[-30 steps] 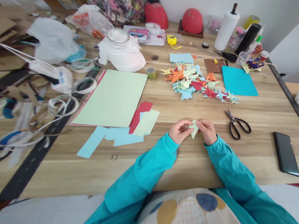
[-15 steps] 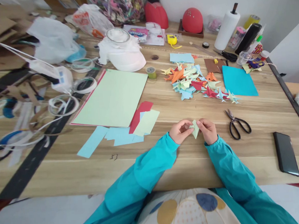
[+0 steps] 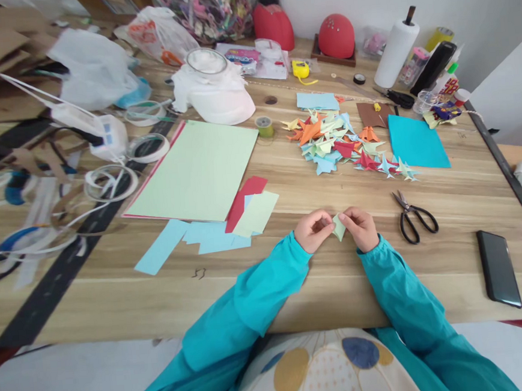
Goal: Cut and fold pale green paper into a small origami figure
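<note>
Between my two hands is a small piece of folded pale green paper, held just above the table near its front. My left hand pinches its left edge between thumb and fingers. On the other side, my right hand grips the upper right part, thumb across the front. The fingers cover part of the folds. Beyond the hands lies a heap of folded paper cranes in orange, green, red and blue. Black-handled scissors rest to the right of my right hand.
At left lie a stack of large green sheets, cut blue strips and red and green pieces. A turquoise square is at right, a phone near the front edge. Cables and bags crowd the far left.
The green paper has gone from an upright diamond with a visible top point to a smaller, partly covered shape. My right thumb has shifted slightly left over it.
</note>
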The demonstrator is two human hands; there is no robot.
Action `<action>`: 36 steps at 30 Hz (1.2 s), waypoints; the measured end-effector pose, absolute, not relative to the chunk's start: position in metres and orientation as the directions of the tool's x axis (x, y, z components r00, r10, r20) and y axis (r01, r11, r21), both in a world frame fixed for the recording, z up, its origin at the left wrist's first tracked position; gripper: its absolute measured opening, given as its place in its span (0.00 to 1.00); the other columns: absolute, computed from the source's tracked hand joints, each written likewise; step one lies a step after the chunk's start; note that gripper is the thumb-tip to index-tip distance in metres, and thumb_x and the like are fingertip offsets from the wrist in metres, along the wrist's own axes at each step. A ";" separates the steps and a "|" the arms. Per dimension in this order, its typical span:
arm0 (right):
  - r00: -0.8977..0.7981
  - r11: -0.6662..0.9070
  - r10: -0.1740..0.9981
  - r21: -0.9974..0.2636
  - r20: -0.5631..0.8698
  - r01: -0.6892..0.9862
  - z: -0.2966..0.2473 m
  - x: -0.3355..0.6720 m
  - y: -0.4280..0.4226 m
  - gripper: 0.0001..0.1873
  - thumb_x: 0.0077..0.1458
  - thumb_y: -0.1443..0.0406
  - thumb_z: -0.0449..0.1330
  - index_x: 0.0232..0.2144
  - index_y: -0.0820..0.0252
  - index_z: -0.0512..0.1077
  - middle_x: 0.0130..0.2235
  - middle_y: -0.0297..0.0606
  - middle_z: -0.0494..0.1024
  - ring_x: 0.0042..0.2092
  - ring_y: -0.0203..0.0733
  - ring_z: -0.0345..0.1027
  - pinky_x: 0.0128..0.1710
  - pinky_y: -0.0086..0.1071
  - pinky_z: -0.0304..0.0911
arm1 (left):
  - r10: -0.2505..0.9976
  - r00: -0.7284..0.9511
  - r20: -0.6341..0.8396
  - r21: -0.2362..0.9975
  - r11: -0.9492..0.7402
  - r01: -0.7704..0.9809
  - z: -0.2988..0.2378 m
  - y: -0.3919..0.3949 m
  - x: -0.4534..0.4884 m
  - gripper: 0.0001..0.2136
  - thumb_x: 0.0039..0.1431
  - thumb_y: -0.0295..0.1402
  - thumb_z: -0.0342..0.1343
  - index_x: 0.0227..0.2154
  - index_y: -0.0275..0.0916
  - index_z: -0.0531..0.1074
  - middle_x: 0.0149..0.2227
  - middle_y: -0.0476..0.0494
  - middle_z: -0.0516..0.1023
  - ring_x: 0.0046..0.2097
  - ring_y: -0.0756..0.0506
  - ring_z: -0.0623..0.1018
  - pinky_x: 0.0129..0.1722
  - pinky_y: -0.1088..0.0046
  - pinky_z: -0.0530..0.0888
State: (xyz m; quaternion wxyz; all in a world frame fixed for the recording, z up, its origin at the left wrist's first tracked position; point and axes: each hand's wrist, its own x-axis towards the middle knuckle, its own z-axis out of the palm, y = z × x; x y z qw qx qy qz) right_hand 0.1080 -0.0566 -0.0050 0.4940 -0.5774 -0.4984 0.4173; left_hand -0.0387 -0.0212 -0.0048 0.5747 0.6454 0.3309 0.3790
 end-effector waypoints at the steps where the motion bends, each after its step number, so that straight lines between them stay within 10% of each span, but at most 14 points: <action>1: 0.144 -0.019 0.990 -0.988 0.003 0.155 -0.004 0.108 -0.056 0.17 0.46 0.54 0.58 0.18 0.60 0.65 0.17 0.30 0.64 0.20 0.32 0.57 0.20 0.27 0.54 | 0.866 0.476 0.152 0.983 -0.181 0.017 -0.004 -0.022 -0.039 0.06 0.48 0.33 0.54 0.23 0.36 0.65 0.24 0.48 0.67 0.26 0.52 0.67 0.24 0.77 0.65; 8: 0.084 -0.049 0.995 -0.999 -0.049 0.003 0.001 0.108 -0.055 0.14 0.42 0.55 0.61 0.21 0.60 0.67 0.19 0.32 0.69 0.21 0.33 0.60 0.22 0.29 0.57 | 0.884 0.383 0.267 0.936 -0.332 0.115 -0.004 -0.021 -0.039 0.03 0.49 0.30 0.53 0.26 0.36 0.70 0.28 0.44 0.71 0.29 0.50 0.70 0.27 0.75 0.66; 19: 0.165 -0.046 0.984 -0.992 -0.065 -0.116 -0.007 0.116 -0.054 0.11 0.42 0.61 0.61 0.31 0.57 0.69 0.24 0.31 0.71 0.21 0.33 0.61 0.19 0.27 0.56 | 0.928 0.362 -0.084 0.973 0.155 -0.173 -0.011 -0.012 -0.039 0.07 0.43 0.32 0.58 0.26 0.34 0.71 0.19 0.50 0.70 0.21 0.52 0.69 0.20 0.77 0.69; 36: 0.043 -0.090 0.995 -0.994 -0.093 -0.067 -0.004 0.118 -0.055 0.07 0.42 0.61 0.60 0.26 0.56 0.75 0.23 0.33 0.74 0.25 0.36 0.63 0.23 0.29 0.59 | 0.843 0.529 -0.094 0.940 0.251 -0.233 -0.009 -0.010 -0.040 0.13 0.38 0.32 0.63 0.30 0.33 0.76 0.33 0.41 0.77 0.34 0.45 0.75 0.32 0.69 0.74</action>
